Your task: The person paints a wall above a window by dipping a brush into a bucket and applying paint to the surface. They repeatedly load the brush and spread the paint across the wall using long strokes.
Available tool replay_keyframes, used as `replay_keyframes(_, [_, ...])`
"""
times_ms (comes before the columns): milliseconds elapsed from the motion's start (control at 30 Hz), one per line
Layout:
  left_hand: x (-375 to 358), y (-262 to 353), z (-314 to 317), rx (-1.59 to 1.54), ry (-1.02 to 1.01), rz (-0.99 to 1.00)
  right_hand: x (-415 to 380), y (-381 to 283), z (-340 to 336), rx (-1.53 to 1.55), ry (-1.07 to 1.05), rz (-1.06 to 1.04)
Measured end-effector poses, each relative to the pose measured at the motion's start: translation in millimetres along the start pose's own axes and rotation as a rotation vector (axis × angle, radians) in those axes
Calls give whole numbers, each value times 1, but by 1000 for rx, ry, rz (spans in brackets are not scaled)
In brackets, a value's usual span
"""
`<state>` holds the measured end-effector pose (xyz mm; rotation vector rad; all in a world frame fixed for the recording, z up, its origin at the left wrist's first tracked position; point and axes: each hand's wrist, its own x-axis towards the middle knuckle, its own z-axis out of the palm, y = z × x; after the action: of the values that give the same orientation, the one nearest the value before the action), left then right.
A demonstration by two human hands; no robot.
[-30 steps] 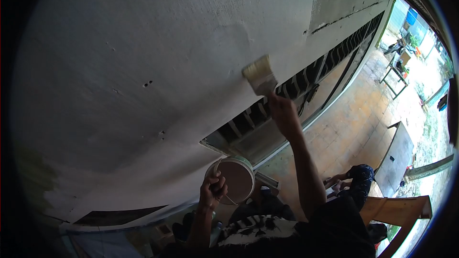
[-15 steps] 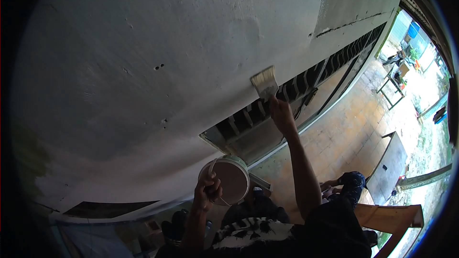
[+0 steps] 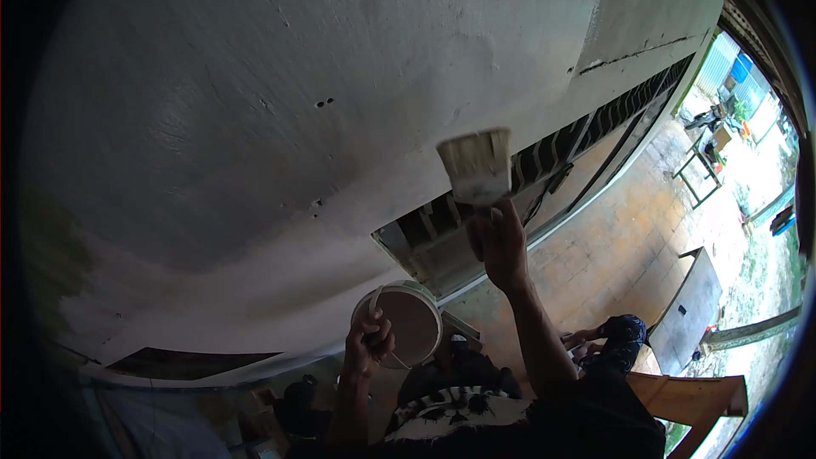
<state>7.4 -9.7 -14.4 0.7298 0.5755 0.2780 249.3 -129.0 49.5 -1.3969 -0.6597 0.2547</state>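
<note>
My left hand (image 3: 370,344) is closed on the handle of a paint bucket (image 3: 415,327), gripping it at the bucket's left side; the round opening faces the camera. Up beside the wall (image 3: 365,51), my right hand (image 3: 501,246) grips a wide flat paintbrush (image 3: 474,168). Its pale bristles point upward, stained at the tips, and in this view they overlap the wall's lower edge near a dark grille (image 3: 552,146) with wavy bars. The wall is greyish white, with small holes, cracks and paler patches.
Below right, a wooden bench (image 3: 693,395) stands near a tilted grey board (image 3: 690,310). Dark patterned cloth (image 3: 625,340) and bare skin show beside them. Farther off, a small table frame (image 3: 699,174) stands on the tiled floor (image 3: 595,242). A dark opening (image 3: 191,363) lies low left.
My right hand has drawn the brush back from the wall, closer to the camera and slightly lower. The bucket stays in my left hand, nearly unmoved. The view has shifted slightly.
</note>
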Motion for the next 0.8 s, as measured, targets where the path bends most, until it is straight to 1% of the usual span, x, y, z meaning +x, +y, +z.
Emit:
replay_keyframes(67, [-5,1,2,7,4,3,15,-23,16,6,40,-85])
replay_keyframes(100, [-7,1,2,5,5,0,24,-24,22,4,40,-82])
replay_keyframes(167, [-9,3,1,-10,52,-14,39,-16,33,-75,-24,6])
replay_keyframes(200, [-8,4,-2,-12,52,-10,41,7,37,-57,-1,-50])
replay_keyframes(267, [-9,3,-10,-22,38,-2,24,48,40,-171,60,-91])
replay_keyframes(333, [-11,4,-11,-14,59,4,-7,86,32,-295,66,92])
replay_keyframes(367, [-10,5,-11,-3,80,4,-18,87,25,-302,66,77])
replay_keyframes(400, [-11,3,-14,-8,71,10,-30,85,19,-303,47,127])
replay_keyframes(433, [-10,2,-17,-15,46,13,-30,70,17,-305,29,176])
replay_keyframes(467, [-8,1,-18,-22,22,12,-23,57,15,-311,31,168])
replay_keyframes(533, [-10,5,-13,-22,47,-9,5,-11,24,-98,83,14])
replay_keyframes(600, [-10,5,-15,-42,58,-26,37,-43,32,-6,22,34])
replay_keyframes(633, [-11,5,-15,-44,60,-27,39,-35,37,-8,20,36])
replay_keyframes(700, [-11,7,-15,-22,88,-22,50,6,46,-213,12,-4])
replay_keyframes(733, [-10,8,-15,-22,86,-17,39,43,50,-89,41,-38])
replay_keyframes(800, [-9,6,-14,-33,31,32,4,105,47,-178,61,14])
